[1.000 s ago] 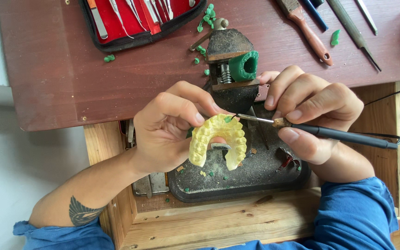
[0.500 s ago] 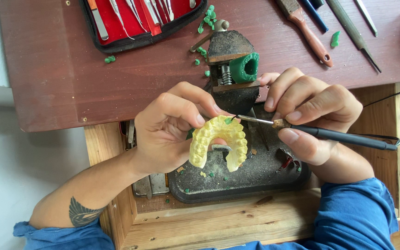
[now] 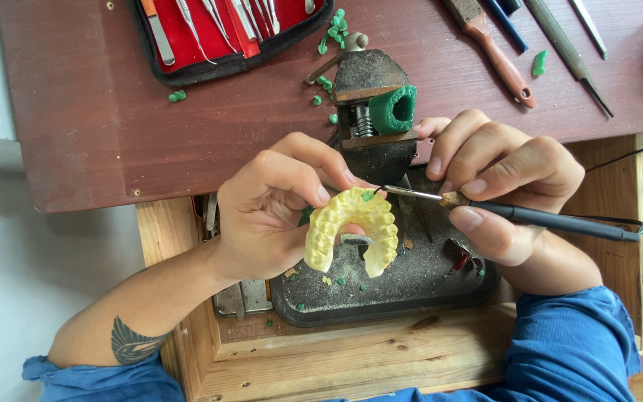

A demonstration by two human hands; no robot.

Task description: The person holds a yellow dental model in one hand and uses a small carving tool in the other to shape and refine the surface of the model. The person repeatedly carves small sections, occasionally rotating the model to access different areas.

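Left hand [image 3: 269, 216] clamped on yellow dental cast [image 3: 351, 234], thumb under arch, fingers over top, held above dark tray [image 3: 411, 286] in open drawer. Right hand [image 3: 500, 182] pinched shut on black-handled carving tool [image 3: 530, 216], metal tip touching cast's front teeth. Small vise [image 3: 370, 112] with green wax block [image 3: 394, 109] on worktop [image 3: 113, 134]. Cast looks rigid, light, brittle; best gripped by arch flanks, not teeth.

A reddish-brown wooden bench [image 3: 98, 126] carries a red-lined instrument case [image 3: 210, 37] at eleven o'clock, green wax scraps [image 3: 178, 95], a small vise [image 3: 370, 104], and hand tools [image 3: 496, 52] at one o'clock.
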